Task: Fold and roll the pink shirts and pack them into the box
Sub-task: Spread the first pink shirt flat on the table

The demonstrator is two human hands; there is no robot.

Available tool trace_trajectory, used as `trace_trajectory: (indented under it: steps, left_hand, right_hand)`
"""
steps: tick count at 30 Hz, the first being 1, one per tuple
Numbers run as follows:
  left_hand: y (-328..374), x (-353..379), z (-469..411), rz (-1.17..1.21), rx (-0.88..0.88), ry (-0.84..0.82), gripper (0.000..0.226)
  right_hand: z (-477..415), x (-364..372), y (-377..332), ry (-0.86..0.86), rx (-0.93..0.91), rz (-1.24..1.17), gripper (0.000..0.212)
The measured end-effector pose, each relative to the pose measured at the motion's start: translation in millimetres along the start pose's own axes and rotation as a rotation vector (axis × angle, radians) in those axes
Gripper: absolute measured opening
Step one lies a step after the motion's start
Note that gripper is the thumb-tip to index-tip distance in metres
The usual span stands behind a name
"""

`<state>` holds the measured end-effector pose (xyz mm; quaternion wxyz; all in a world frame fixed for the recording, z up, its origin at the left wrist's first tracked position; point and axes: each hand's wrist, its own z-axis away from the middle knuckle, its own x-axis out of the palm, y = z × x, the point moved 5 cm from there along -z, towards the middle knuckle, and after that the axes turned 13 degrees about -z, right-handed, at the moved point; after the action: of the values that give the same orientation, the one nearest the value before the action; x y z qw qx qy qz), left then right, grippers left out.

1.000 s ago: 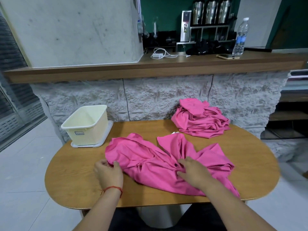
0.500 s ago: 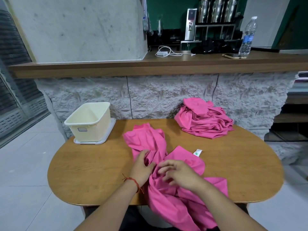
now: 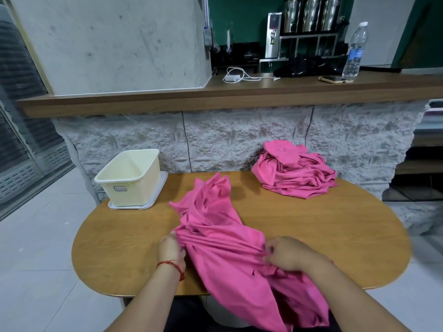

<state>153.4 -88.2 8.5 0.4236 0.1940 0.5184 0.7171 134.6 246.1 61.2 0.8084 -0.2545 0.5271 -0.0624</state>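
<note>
Wooden table [image 3: 323,236], crumpled pink cloth shirt [image 3: 223,255] stretched sideways.
The left hand [image 3: 170,248] and right hand [image 3: 285,254] each pinch its bunched edge; the cream plastic box [image 3: 130,180] lies nearer the left hand.

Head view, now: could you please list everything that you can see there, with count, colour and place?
shirt: one, pink, near middle of the table, draping over its near edge
shirt pile: one heap, pink, table's far right
box: one, cream, table's far left, on a white tray
table: one, brown wood, centre
ledge: one, brown wood, behind the table
water bottle: one, clear, ledge's right end
phone: one, gold-toned, ledge, left of the bottle
charger with cable: one, white, ledge's middle
steel canisters: three, silver, behind the ledge
left hand: one, gripping the shirt's left side, red string at wrist
right hand: one, pinching the shirt's right side
</note>
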Motion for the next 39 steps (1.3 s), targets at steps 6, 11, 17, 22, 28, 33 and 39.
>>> trace_trajectory:
  steps: [6, 11, 17, 22, 28, 33, 39]
  left_hand:
    - [-19.1, 1.3, -6.3, 0.564, -0.154, -0.246, 0.027]
    - [-12.6, -21.8, -18.2, 0.519, 0.137, -0.675, 0.049]
    - [2.2, -55.2, -1.2, 0.427, -0.101, -0.055, 0.073]
    - [32.5, -65.7, 0.9, -0.306, 0.218, 0.013, 0.064]
    - [7.0, -24.6, 6.7, -0.238, 0.129, -0.22, 0.021]
    - [-2.8, -16.7, 14.9, 0.163, -0.047, -0.336, 0.022]
    - [10.2, -104.0, -8.4, -0.336, 0.041, 0.2, 0.016]
  right_hand:
    - [32.0, 0.9, -39.0, -0.488, -0.168, -0.533, 0.024]
    - [4.1, -6.4, -39.5, -0.164, -0.169, -0.948, 0.017]
    - [-38.8, 19.8, -39.9, 0.101, -0.068, -0.635, 0.048]
    - [-53.1, 40.7, -63.0, 0.077, -0.157, -0.49, 0.047]
    - [-50.1, 33.7, -33.6, -0.003, 0.033, -0.052, 0.021]
    - [-18.3, 6.6, 36.1, -0.293, 0.328, 0.235, 0.023]
    - [11.8, -30.4, 86.9, -0.315, 0.652, 0.244, 0.025]
